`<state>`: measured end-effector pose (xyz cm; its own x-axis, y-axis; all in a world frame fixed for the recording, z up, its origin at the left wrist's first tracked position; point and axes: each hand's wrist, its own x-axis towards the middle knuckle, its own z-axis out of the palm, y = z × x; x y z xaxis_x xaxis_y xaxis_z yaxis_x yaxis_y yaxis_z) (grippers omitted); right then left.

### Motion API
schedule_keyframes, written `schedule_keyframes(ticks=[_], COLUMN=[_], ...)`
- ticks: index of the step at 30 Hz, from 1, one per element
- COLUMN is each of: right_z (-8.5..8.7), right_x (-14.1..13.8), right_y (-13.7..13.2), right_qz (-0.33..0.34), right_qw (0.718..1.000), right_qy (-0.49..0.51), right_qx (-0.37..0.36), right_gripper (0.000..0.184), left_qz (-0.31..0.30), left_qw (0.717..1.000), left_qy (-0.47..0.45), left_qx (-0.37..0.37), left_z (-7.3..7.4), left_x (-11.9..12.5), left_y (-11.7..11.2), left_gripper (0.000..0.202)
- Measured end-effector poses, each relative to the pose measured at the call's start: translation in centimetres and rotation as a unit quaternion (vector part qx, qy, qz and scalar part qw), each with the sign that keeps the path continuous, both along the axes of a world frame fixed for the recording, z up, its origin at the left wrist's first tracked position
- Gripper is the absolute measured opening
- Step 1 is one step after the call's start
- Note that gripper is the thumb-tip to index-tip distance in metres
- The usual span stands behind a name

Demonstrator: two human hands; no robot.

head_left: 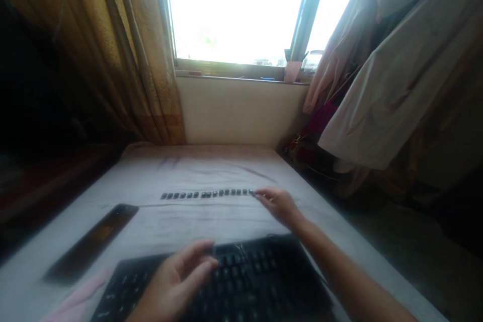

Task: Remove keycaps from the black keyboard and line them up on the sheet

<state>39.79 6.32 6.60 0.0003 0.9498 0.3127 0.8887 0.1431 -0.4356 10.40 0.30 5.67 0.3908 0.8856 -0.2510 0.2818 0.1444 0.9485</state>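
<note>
In the head view I see the row of little black keys (209, 194) run side to side, stretching left from my right hand (278, 202), the nearer one, fingertips at its end, while my left hand (183, 271) curls over the keyboard (260, 276), and I can't tell if either grips anything.
</note>
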Motion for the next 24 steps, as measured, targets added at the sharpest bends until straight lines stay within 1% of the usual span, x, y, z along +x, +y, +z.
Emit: schedule_keyframes(ticks=[3, 5, 7, 9, 11, 18, 24], right_z=[-1.1, -2.0, -2.7, -3.2, -3.4, -3.0, -2.9], right_x=[2.9, 3.7, 3.9, 3.8, 3.7, 3.4, 3.2], right_y=[3.5, 4.8, 5.5, 5.9, 6.2, 6.5, 6.2], right_qz=[-0.047, -0.06, -0.064, -0.063, -0.058, -0.051, -0.059], right_qw=[0.998, 0.995, 0.992, 0.989, 0.986, 0.979, 0.976], right_qy=[-0.029, -0.049, -0.068, -0.088, -0.105, -0.146, -0.159], right_qx=[-0.041, -0.068, -0.09, -0.104, -0.115, -0.134, -0.137], right_gripper=[0.018, 0.019, 0.021, 0.022, 0.024, 0.026, 0.027], left_qz=[0.043, 0.075, 0.093, 0.092, 0.079, 0.028, 0.032], left_qw=[0.999, 0.997, 0.995, 0.996, 0.997, 0.999, 0.998], left_qy=[-0.002, -0.01, -0.011, 0.002, 0.018, 0.037, 0.047], left_qx=[0.003, 0.012, 0.018, 0.019, 0.012, 0.004, 0.024], left_z=[0.2, 0.3, 0.3, 0.3, 0.3, -0.2, 0.0], left_x=[-0.5, -0.6, -0.7, -0.9, -1.2, -2.1, -1.9], left_y=[0.4, 0.4, 0.5, 0.6, 0.9, 1.6, 1.5], left_gripper=[0.06, 0.056, 0.052, 0.05, 0.049, 0.049, 0.046])
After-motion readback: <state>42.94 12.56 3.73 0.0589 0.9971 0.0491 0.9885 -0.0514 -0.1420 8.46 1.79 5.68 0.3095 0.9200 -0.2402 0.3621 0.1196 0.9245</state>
